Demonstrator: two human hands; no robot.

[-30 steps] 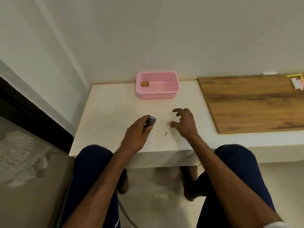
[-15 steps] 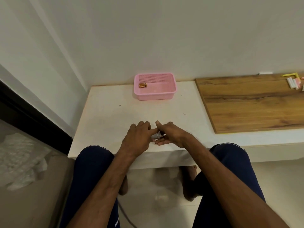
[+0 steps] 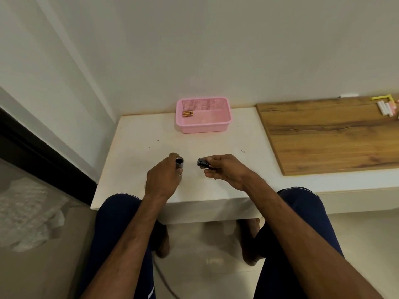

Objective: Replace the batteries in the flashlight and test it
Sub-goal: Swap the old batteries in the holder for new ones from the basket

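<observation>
My left hand point(image 3: 164, 180) grips the dark flashlight body point(image 3: 179, 163), whose open, hollow end points up and away from me. My right hand point(image 3: 224, 170) holds a small dark part point(image 3: 204, 164) pulled out of the flashlight, pinched between thumb and fingers; it looks like a battery holder. The two hands are a short gap apart above the white table point(image 3: 140, 147). Gold-coloured batteries point(image 3: 188, 113) lie in the left end of a pink basket point(image 3: 224, 124) at the back of the table.
A wooden board point(image 3: 328, 134) covers the surface to the right, with chalk-like sticks point(image 3: 386, 107) at its far corner. The wall stands directly behind the basket. My knees are under the table's front edge. Crumpled plastic point(image 3: 28, 214) lies on the floor at left.
Half a second ago both hands were joined on the flashlight. They have since drawn apart: the left keeps the body, the right has come away with the dark part.
</observation>
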